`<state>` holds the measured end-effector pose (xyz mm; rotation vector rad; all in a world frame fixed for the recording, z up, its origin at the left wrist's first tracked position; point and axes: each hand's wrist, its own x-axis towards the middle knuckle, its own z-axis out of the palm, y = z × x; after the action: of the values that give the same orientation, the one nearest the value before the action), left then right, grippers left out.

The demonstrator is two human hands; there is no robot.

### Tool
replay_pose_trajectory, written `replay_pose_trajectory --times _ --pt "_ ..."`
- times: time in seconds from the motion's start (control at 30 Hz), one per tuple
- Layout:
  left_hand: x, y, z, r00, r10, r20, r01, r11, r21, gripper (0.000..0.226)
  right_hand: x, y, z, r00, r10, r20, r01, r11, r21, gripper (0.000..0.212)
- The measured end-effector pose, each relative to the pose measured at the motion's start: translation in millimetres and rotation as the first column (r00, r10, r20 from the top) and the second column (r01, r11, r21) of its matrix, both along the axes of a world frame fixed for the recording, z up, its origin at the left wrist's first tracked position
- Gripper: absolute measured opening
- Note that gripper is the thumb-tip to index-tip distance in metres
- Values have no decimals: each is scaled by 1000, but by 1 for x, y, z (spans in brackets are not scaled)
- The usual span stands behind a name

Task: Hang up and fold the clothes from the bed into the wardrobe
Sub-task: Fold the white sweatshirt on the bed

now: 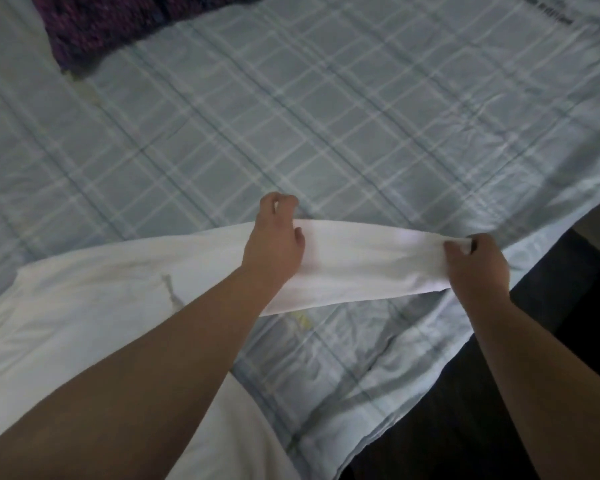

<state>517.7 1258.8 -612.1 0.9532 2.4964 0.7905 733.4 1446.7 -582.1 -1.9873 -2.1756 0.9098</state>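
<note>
A white long-sleeved garment (84, 306) lies spread over the near left of the bed. Its sleeve (368, 258) is stretched out to the right, lifted a little above the cover. My left hand (274, 240) grips the sleeve near its middle, fingers curled over the far edge. My right hand (475, 268) pinches the cuff end between thumb and fingers. Both forearms reach in from the bottom of the view.
The bed carries a pale blue checked cover (291, 116). A dark purple knitted garment (118, 26) lies at the far left. The bed's edge runs diagonally at the right, with dark floor (499, 393) beyond. Another pale cloth with dark print (568, 15) is at the top right.
</note>
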Motion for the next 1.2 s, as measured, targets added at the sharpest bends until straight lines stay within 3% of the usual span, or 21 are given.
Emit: replay_pose_trajectory --times 0.07,0.1,0.13,0.2,0.27,0.33,0.4,0.5,0.6,0.7,0.8,0.9,1.07,1.2 --pt "15 -3 17 988 33 152 -56 987 152 27 -11 -15 21 994 -17 -112 20 1000 19 28" --pt "26 -4 28 933 89 348 -164 967 193 17 -17 -27 31 982 -7 -187 10 1000 15 24" --pt "37 -4 38 799 135 587 -304 932 199 14 -24 -41 42 967 12 -256 -14 1000 -7 19" --pt "49 -4 51 374 161 913 -552 830 79 33 -40 -74 59 919 63 -389 -118 986 -119 14" --pt "51 -12 49 47 113 992 -647 760 -56 55 -57 -106 66 851 54 -523 -245 921 -303 10" --pt "46 -29 43 -93 51 994 -700 707 -102 65 -71 -130 65 806 36 -591 -322 865 -386 14" --pt "41 -47 38 -74 33 997 -719 691 -76 62 -79 -146 58 788 44 -614 -324 878 -352 24" --pt "26 -80 33 134 139 981 -726 688 2 65 -84 -159 44 813 333 -478 -406 912 -54 29" --pt "5 -126 25 332 294 896 -711 703 32 59 -94 -176 25 701 675 -230 -640 738 216 34" --pt "-14 -181 42 313 305 900 -766 641 50 35 -112 -207 1 531 847 7 -828 517 217 53" --pt "-30 -244 57 293 354 888 -838 542 60 19 -138 -255 -12 386 913 131 -916 362 173 58" --pt "-43 -312 72 353 516 781 -863 502 59 26 -165 -308 -15 283 939 197 -952 250 175 59" --pt "-46 -427 89 239 639 731 -947 321 29 35 -198 -392 -15 152 960 235 -982 120 144 61" --pt "-33 -507 89 149 742 653 -977 212 -18 15 -211 -442 -14 7 954 301 -994 -25 103 62"
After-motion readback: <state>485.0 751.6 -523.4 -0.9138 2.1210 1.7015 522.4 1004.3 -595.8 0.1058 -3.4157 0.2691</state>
